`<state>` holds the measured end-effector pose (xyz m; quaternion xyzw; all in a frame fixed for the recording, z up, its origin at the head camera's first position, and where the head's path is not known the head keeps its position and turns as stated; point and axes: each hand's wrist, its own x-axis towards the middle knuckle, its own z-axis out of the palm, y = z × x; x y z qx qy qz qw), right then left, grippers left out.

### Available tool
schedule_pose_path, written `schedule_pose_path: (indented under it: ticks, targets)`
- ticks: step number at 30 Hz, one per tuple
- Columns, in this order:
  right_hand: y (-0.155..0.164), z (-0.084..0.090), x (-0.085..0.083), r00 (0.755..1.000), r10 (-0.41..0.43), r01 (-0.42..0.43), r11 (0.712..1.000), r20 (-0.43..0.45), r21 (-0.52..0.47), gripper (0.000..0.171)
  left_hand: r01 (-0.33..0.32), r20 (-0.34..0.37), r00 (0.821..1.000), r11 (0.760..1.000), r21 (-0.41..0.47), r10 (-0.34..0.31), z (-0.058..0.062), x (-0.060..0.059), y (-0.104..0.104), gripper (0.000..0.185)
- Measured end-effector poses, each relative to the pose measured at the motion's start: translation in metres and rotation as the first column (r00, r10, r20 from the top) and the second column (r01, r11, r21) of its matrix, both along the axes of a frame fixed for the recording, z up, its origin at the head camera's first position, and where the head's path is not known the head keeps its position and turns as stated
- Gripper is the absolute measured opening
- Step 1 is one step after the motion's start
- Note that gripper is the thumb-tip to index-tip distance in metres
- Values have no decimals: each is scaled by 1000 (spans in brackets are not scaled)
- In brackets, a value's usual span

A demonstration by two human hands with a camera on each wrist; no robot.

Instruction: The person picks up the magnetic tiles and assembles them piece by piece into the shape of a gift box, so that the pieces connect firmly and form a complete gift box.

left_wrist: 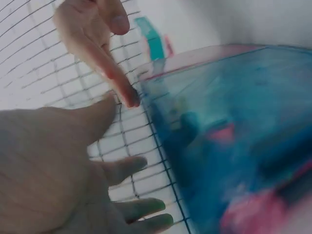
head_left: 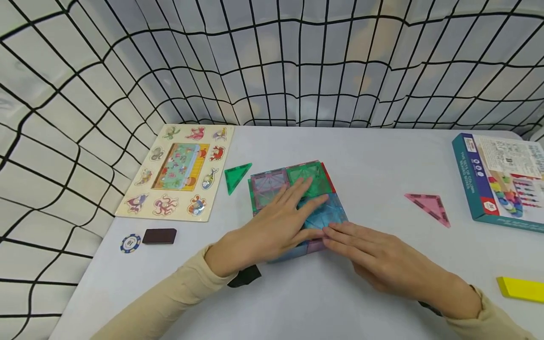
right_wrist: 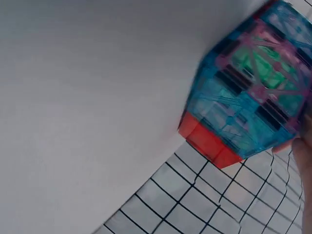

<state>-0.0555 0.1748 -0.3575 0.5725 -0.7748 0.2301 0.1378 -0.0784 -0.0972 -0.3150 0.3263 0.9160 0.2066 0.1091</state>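
A flat cluster of translucent magnetic tiles (head_left: 297, 189) lies mid-table: a pink-purple square (head_left: 267, 182), a green square (head_left: 308, 174), a blue square (head_left: 329, 213) and a red one at the back edge. My left hand (head_left: 293, 212) rests flat on top of them with straight fingers. My right hand (head_left: 344, 238) lies beside it, its straight fingertips touching the cluster's near right edge. The left wrist view shows my left palm (left_wrist: 44, 165), a right-hand finger (left_wrist: 105, 68) and the blue tile (left_wrist: 234, 136). In the right wrist view the tile cluster (right_wrist: 253, 92) sits over the red tile (right_wrist: 209, 141).
A wooden sea-animal puzzle board (head_left: 176, 172) lies at the left, a green triangle tile (head_left: 235, 175) beside it. A poker chip (head_left: 130, 243) and a dark block (head_left: 159, 235) sit near left. Right: pink triangle tile (head_left: 429, 207), toy box (head_left: 501, 179), yellow block (head_left: 520, 288). Gridded sheeting surrounds the table.
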Motion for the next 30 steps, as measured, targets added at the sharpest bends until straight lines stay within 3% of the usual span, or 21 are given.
schedule_pose_path:
  ticks: [2,4,6,8,10,12,14,16,17,19,20,21,23,28,30]
  targets:
    - [0,4,-4,998,-25,28,999,52,-45,45,-27,-28,999,997,68,29,4,0,-8,65]
    - [1,6,-10,991,-55,68,992,124,-107,45,-96,-17,995,984,148,99,8,1,-20,63]
    - [2,6,-17,969,-114,147,979,220,-143,41,-187,25,982,957,223,187,9,2,-34,62]
    - [2,4,-25,925,-172,240,956,339,-169,39,-309,120,951,910,275,287,7,2,-47,64]
    - [3,1,-33,838,-223,331,933,497,-139,48,-406,212,911,858,316,353,-1,2,-60,66]
    - [3,-1,-40,716,-243,391,916,654,-88,57,-486,304,866,810,326,397,-9,3,-70,68]
    - [1,-3,-47,578,-214,412,910,788,-55,54,-529,386,831,784,324,401,-19,4,-76,69]
    - [0,-5,-52,446,-163,415,909,880,-42,54,-535,436,815,785,312,382,-28,6,-76,69]
    - [-1,-7,-53,394,-141,412,910,908,-37,56,-529,453,813,790,309,367,-33,6,-74,69]
    - [-3,-10,-54,313,-104,401,915,944,-32,59,-511,470,817,799,318,335,-43,7,-69,68]
    - [-4,-11,-54,288,-98,397,917,953,-26,60,-499,471,823,800,334,317,-47,6,-66,68]
    - [-4,-12,-54,271,-97,400,917,958,-20,61,-489,468,830,799,350,303,-51,4,-63,67]
    - [-6,-14,-52,259,-110,411,911,959,-6,62,-483,473,836,781,395,278,-57,-2,-58,65]
    - [-8,-14,-48,300,-152,465,885,942,-5,64,-493,511,829,727,478,227,-62,-23,-48,63]
    - [-8,-13,-48,317,-162,475,880,934,-9,64,-495,523,825,719,487,214,-63,-29,-45,63]
